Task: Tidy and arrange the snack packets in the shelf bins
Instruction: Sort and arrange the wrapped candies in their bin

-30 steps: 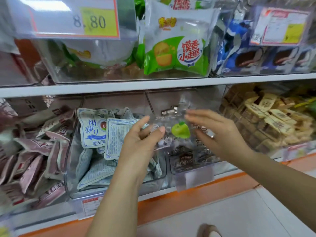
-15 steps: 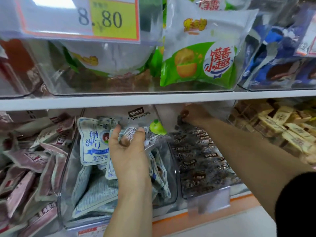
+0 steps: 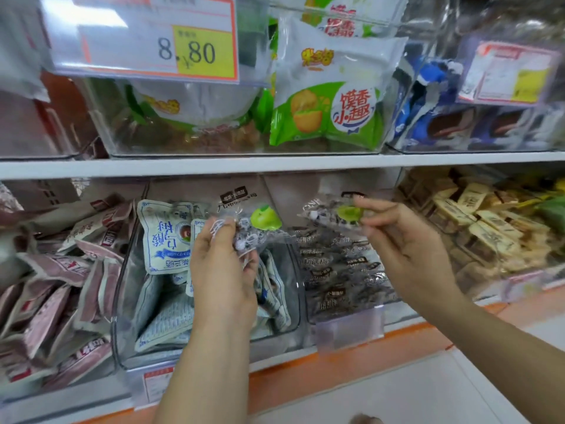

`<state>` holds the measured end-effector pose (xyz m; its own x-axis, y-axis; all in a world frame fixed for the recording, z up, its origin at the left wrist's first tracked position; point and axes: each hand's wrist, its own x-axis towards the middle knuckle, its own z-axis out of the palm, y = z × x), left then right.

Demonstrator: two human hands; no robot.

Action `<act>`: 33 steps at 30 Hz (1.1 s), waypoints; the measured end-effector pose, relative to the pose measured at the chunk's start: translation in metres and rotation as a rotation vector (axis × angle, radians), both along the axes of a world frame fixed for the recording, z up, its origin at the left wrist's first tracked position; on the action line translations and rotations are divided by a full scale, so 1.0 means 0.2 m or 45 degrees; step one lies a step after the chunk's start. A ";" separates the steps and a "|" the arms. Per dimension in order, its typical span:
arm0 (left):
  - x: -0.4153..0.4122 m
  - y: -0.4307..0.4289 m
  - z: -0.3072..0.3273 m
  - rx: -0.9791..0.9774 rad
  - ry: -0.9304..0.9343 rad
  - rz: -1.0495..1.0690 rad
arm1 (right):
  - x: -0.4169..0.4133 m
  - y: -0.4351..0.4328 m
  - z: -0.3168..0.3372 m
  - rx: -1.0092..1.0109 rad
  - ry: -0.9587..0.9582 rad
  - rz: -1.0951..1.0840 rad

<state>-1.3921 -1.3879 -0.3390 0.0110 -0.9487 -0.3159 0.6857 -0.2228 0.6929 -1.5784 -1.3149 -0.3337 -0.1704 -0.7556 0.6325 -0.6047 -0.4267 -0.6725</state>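
A: Starting with the left hand point(image 3: 223, 270)?
B: Gripping a clear packet point(image 3: 260, 223) printed with a green apple, curling the fingers round its lower end, holding it up in front of the blue-white packets point(image 3: 162, 237).
A: Moving on to the right hand point(image 3: 406, 243)?
B: Pinching a second packet point(image 3: 333, 214) of the same kind between thumb and forefinger, bending the other fingers loosely, holding it above the dark packets point(image 3: 336, 270).
A: Touching each other, or hanging apart?
B: Hanging apart, roughly level, just below the shelf board point(image 3: 275, 163), being held clear of the bins.
A: Looking under the hands now?
B: Looking into the middle bin point(image 3: 120, 316), heaped loosely with the blue-white packets, and into the right bin point(image 3: 397, 301) just beside it, filled with the dark ones.
A: Going wider?
B: Finding pink packets point(image 3: 61, 270) piled at the far left and tan packets point(image 3: 489, 221) stacked at the far right, on the same shelf.
A: And looking higher?
B: Finding a green bag point(image 3: 330, 108) standing behind clear plastic on the shelf above, a price tag point(image 3: 171, 47) reading 8.80 to its left, and blue packets point(image 3: 443, 117) to its right. Ending at an orange strip point(image 3: 305, 371) running along the lower shelf's front edge.
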 end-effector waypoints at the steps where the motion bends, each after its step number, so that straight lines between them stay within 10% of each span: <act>1: 0.01 0.02 0.00 -0.014 -0.044 -0.037 | 0.03 0.07 0.00 -0.042 -0.004 0.054; 7: 0.02 0.12 -0.01 -0.301 -0.660 -0.270 | 0.09 0.25 -0.02 -0.053 0.174 0.131; 14: 0.04 0.20 0.05 -0.288 -0.464 -0.766 | 0.08 0.26 0.04 0.062 0.397 0.203; 25: 0.06 0.16 0.00 -0.608 -0.788 -0.963 | 0.03 0.22 0.11 0.384 0.249 0.044; 33: 0.11 0.21 0.04 -0.843 -0.792 -1.276 | 0.04 0.18 0.22 1.048 0.038 0.488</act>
<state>-1.3705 -1.3467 -0.3311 -0.7970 -0.6040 0.0044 -0.0370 0.0561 0.9977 -1.5708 -1.2782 -0.2905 0.1936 -0.9722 -0.1321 -0.5424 0.0061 -0.8401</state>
